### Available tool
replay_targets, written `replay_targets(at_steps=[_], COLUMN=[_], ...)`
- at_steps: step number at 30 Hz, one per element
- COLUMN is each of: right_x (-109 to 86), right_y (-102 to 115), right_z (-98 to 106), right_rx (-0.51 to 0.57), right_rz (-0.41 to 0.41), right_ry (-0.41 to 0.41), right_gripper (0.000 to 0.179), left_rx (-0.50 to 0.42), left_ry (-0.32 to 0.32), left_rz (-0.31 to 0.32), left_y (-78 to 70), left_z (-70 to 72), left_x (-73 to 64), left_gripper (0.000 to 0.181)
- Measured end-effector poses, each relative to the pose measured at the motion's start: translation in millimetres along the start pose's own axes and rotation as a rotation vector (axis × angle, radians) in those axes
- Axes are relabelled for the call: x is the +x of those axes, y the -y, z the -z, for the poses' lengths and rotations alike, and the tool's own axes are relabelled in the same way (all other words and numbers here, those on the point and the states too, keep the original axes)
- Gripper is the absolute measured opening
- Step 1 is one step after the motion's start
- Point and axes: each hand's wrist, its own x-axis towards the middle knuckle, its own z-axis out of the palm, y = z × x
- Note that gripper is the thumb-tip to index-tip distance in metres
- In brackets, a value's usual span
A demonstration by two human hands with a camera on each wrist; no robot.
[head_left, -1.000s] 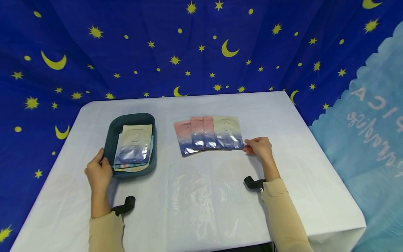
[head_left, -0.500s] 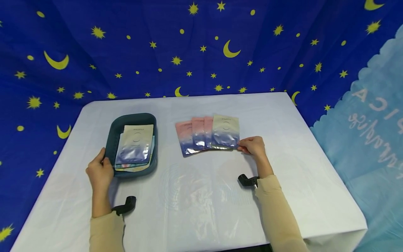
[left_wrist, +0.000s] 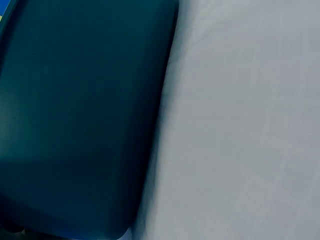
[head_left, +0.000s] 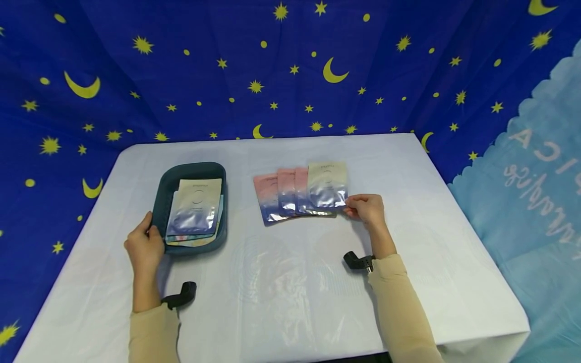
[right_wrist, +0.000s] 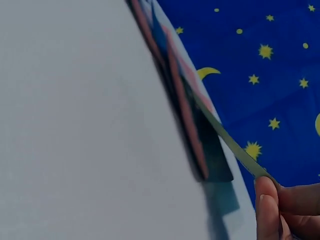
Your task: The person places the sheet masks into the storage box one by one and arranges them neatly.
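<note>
My right hand (head_left: 366,207) pinches the near right corner of a cream-to-blue foil face mask sachet (head_left: 328,186). In the right wrist view this sachet (right_wrist: 240,152) slants up from the pile to thumb and fingertips, its held edge above the table. Beneath and left of it, several pink-to-blue sachets (head_left: 267,199) lie fanned out and overlapping. My left hand (head_left: 146,246) grips the near left side of a dark teal basket (head_left: 160,201). Inside the basket, another cream-to-blue sachet (head_left: 197,204) tops a small stack. The basket's wall (left_wrist: 80,100) fills the left of the left wrist view.
A white cloth covers the table (head_left: 281,282). A blue curtain (head_left: 204,75) with yellow moons and stars hangs behind it, and a light blue cloth (head_left: 540,201) hangs at right. Black wrist camera mounts (head_left: 358,261) stick out from both sleeves.
The cream-to-blue sachet first shifted left over the pink ones, then slightly away and back right, with its held corner raised. My right hand moved along with it. The left hand and basket stayed put.
</note>
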Motion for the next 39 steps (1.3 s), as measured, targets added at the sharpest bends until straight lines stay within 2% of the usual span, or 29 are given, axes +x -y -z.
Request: replay_targets(at_steps=[9, 18, 24, 29, 33, 39], right_x=[-7.9, -19.1, -23.8, -31.6, -40.0, -53.7], right_y=[19.8, 48.6, 69.4, 84.0, 91.9, 95.6], right_z=[-8.5, -43.4, -81.8, -121.3, -153.7, -200.1], right_rx=[0.036, 0.068, 0.12, 0.118, 0.065, -0.072], right_rz=[0.062, 0.141, 0.163, 0.195, 0.216, 0.249], right_ry=[0.023, 0.098, 0.164, 0.243, 0.296, 0.338], right_gripper=[0.031, 0.029, 0.027, 0.024, 0.018, 0.014], left_rx=[-0.006, -0.003, -0.014, -0.01, -0.013, -0.009], left_ry=[-0.042, 0.0, 0.001, -0.009, -0.009, -0.013], left_rz=[-0.009, 0.013, 0.008, -0.017, -0.029, -0.042], left_y=[4.5, 2.3, 1.9, 1.4, 0.3, 0.2], left_z=[-0.2, 5.3, 3.8, 2.1, 0.6, 0.7], left_x=[0.2, 0.7, 2.6, 2.2, 1.4, 1.3], left_gripper=[0.045, 0.045, 0.045, 0.044, 0.044, 0.044])
